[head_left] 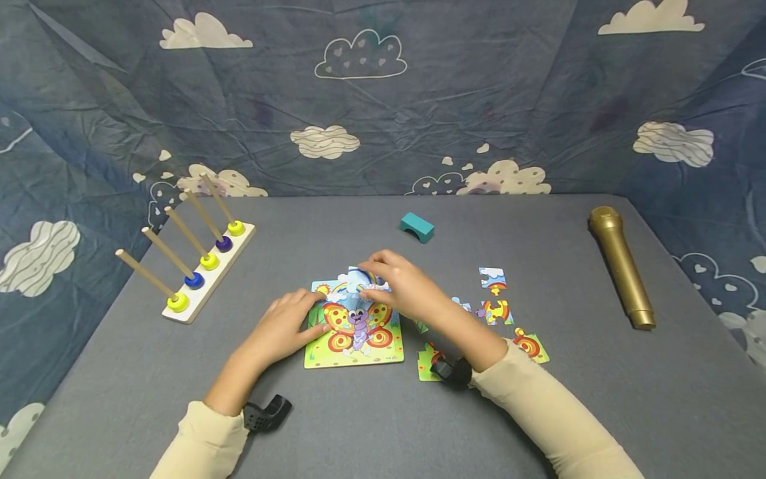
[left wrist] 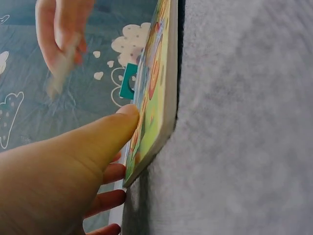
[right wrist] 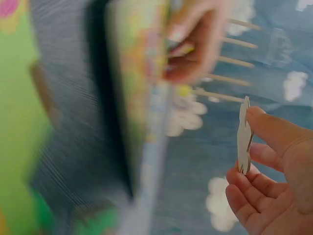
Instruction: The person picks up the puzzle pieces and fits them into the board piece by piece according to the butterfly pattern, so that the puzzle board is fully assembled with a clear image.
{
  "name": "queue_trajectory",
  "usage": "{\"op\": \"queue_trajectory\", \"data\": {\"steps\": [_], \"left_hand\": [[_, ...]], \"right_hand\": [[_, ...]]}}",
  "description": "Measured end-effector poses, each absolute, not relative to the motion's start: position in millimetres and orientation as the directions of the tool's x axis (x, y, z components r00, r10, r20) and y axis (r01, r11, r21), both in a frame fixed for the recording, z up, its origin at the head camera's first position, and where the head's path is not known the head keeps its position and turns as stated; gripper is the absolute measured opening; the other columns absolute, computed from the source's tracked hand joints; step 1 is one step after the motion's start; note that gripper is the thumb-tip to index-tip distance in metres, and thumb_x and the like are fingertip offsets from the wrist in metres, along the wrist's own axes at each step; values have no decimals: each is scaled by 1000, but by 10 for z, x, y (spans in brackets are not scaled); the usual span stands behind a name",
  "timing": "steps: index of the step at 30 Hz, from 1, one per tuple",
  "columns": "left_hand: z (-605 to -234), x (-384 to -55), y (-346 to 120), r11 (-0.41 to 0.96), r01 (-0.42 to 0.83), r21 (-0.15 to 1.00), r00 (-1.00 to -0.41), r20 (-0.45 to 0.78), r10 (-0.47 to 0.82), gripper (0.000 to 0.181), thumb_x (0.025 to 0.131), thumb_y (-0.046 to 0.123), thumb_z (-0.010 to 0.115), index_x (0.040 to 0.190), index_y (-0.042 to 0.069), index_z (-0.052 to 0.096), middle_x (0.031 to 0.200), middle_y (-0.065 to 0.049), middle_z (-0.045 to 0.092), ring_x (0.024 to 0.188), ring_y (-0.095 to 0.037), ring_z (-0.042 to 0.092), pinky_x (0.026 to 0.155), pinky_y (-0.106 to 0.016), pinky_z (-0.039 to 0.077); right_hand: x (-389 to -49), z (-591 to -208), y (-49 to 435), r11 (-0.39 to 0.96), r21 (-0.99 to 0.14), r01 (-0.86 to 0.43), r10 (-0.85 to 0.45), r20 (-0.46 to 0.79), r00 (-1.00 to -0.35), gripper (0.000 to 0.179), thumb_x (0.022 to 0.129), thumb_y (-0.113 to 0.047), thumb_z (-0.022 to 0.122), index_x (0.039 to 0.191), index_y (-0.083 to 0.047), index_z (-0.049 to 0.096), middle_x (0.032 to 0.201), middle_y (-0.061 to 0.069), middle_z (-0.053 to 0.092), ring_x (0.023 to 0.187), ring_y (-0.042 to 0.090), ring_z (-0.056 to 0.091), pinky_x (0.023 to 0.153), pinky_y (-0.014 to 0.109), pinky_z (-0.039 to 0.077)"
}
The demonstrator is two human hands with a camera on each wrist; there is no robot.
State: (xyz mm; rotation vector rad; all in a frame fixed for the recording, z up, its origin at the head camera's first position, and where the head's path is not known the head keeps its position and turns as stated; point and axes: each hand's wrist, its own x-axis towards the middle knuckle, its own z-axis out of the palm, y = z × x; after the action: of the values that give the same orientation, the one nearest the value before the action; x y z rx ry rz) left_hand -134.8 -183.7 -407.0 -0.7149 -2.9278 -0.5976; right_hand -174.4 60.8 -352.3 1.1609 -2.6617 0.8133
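Observation:
A butterfly jigsaw puzzle board (head_left: 354, 346) lies flat on the table, its picture facing up. My left hand (head_left: 288, 326) rests at its left side, thumb on the picture and the other fingers near the edge. Over the upper part of the board, my right hand (head_left: 407, 283) pinches a puzzle piece (right wrist: 243, 137) between thumb and fingertips. In the right wrist view this piece is seen nearly edge-on, with its pale side showing. The left wrist view shows the piece held above the board's surface.
Several loose puzzle pieces (head_left: 497, 313) lie right of the board, some partly behind the right arm. A teal arch block (head_left: 417, 227) sits beyond it. A peg stand (head_left: 206, 283) with coloured rings is at the left, and a gold microphone (head_left: 622, 266) at the right.

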Motion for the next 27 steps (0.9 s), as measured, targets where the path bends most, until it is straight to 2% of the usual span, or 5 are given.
{"op": "queue_trajectory", "data": {"steps": [4, 8, 16, 27], "left_hand": [[-4066, -1356, -1818, 834, 446, 325, -895, 142, 423, 60, 81, 40, 63, 131, 10, 46, 104, -7, 53, 94, -26, 49, 82, -46, 37], [-4083, -1362, -1811, 831, 458, 315, -889, 137, 438, 61, 83, 40, 62, 135, 16, 43, 105, -7, 50, 93, -26, 47, 82, -46, 36], [-4115, -1364, -1797, 831, 466, 304, -884, 119, 452, 52, 85, 40, 59, 133, 25, 47, 107, -7, 44, 89, -21, 40, 79, -40, 33], [-4104, -1366, -1774, 840, 456, 294, -890, 121, 440, 49, 84, 39, 60, 131, 25, 50, 111, -8, 44, 96, -24, 41, 83, -44, 33]], "right_hand": [[-1833, -3726, 466, 599, -402, -693, -670, 223, -708, 41, 82, -26, 67, 116, -5, 60, 107, 9, 53, 94, 18, 52, 80, 31, 44], [-1882, -3888, 428, 619, -402, -674, -675, 166, -719, 39, 82, -25, 67, 115, -5, 61, 106, 9, 54, 92, 18, 52, 79, 31, 45], [-1889, -3989, 351, 640, -354, -682, -686, 137, -715, 40, 83, -29, 65, 117, -9, 61, 110, 8, 54, 98, 20, 49, 80, 33, 44], [-1884, -4008, 331, 667, -369, -647, -651, 135, -747, 38, 82, -28, 66, 116, -11, 62, 106, 5, 53, 93, 19, 47, 81, 33, 40]]}}
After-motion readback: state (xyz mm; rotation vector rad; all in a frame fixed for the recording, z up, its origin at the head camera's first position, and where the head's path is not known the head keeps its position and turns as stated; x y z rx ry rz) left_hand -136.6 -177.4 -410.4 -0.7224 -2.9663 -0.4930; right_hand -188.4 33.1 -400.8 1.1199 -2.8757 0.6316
